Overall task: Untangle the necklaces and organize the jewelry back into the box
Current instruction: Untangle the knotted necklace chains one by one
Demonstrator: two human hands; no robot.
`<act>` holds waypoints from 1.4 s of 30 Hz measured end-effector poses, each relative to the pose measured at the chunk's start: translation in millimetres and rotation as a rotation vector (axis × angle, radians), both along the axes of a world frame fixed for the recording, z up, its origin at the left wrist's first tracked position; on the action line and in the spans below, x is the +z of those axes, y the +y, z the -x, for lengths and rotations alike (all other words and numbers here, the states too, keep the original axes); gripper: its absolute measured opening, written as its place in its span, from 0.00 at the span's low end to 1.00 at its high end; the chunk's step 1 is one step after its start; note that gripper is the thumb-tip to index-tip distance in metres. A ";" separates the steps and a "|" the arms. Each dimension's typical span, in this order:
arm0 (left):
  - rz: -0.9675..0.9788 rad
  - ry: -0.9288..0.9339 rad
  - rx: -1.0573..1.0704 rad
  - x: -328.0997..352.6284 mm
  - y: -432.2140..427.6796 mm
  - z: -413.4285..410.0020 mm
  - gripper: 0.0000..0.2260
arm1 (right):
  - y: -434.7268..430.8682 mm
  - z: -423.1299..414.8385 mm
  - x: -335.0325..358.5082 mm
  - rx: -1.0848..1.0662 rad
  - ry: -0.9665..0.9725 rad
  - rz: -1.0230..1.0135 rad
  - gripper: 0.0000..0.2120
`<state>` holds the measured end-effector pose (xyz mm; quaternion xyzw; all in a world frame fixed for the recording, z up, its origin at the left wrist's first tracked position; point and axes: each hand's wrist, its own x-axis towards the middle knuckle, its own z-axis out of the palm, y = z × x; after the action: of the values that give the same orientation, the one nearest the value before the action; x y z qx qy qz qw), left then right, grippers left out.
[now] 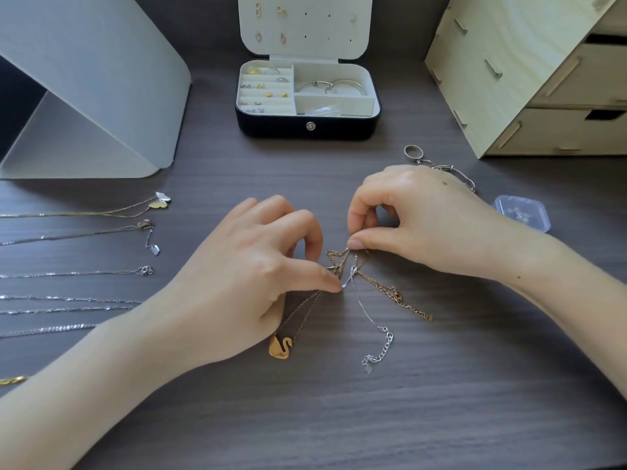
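Head view — left hand [251,266], right hand [424,218], fingers [359,244] pinching tangled necklaces [339,259], box [305,129] open — hoops [330,87], studs [276,95] inside

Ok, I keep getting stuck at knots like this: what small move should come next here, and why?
Probably ease the hands apart a little to loosen the knot. The left hand and right hand each pinch it, the swan necklace and a silver chain cross there, and their ends lie slack.

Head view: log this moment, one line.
left hand: pinches knotted gold and silver chains | right hand: same | black jewelry box: open
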<state>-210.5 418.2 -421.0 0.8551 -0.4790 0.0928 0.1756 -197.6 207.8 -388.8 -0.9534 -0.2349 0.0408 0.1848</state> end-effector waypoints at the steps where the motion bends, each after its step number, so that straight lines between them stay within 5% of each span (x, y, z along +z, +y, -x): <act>1: 0.002 -0.003 0.001 0.0 0.1 0.1 0.26 | -0.6 0.1 -0.4 0.001 0.011 -0.020 0.07; 9: 0.020 -0.001 0.002 -1.0 -0.4 1.7 0.26 | -17.4 25.0 7.6 0.092 0.110 -0.312 0.04; 17: 0.028 0.019 0.053 0.7 -6.7 7.8 0.08 | -9.3 75.7 -9.5 0.290 -0.025 -0.006 0.06; 22: 0.076 0.018 0.097 2.3 -10.7 9.2 0.08 | -5.7 86.4 -13.6 0.266 -0.114 0.023 0.10; 34: 0.082 -0.080 0.129 -0.5 -23.0 6.2 0.12 | -11.6 65.6 13.3 -0.067 0.217 -0.609 0.02; 42: -0.029 -0.288 0.122 0.1 -29.4 11.7 0.06 | 1.0 44.4 22.6 -0.171 0.214 -0.811 0.08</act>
<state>-222.3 388.8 -420.9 0.8628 -0.4478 0.2179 0.0865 -242.0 208.8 -366.2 -0.8101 -0.1314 0.0283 0.5707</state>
